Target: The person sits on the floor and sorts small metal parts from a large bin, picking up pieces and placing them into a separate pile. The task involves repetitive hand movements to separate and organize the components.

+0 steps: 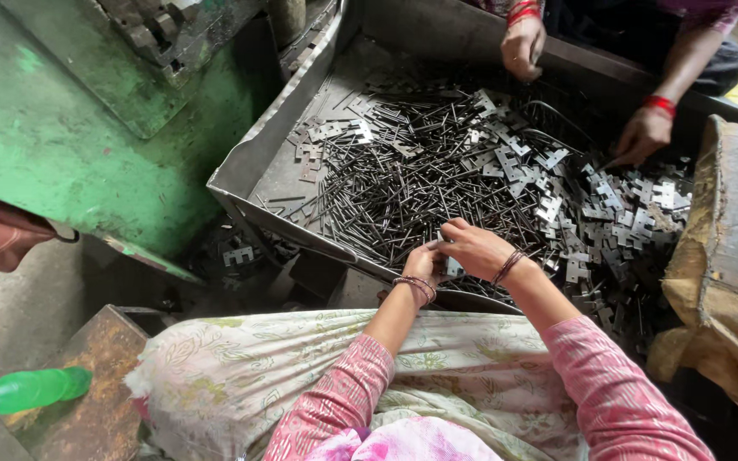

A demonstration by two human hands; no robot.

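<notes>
Large metal tray (254, 158) with raised walls, holding a heap of thin dark metal pins (403, 183) toward its left and middle, and flat notched hinge plates (617, 213) piled toward its right edge. At the near wall of the tray, left hand (423, 260) and right hand (471, 248) brought close together, fingertips pinching a small hinge plate (452, 267) just over the rim. At the far wall, two hands of a second person (523, 47) (642, 135) reaching into the plates. Green bottle (27, 390) lying on a rusty block, well apart from the tray.
</notes>
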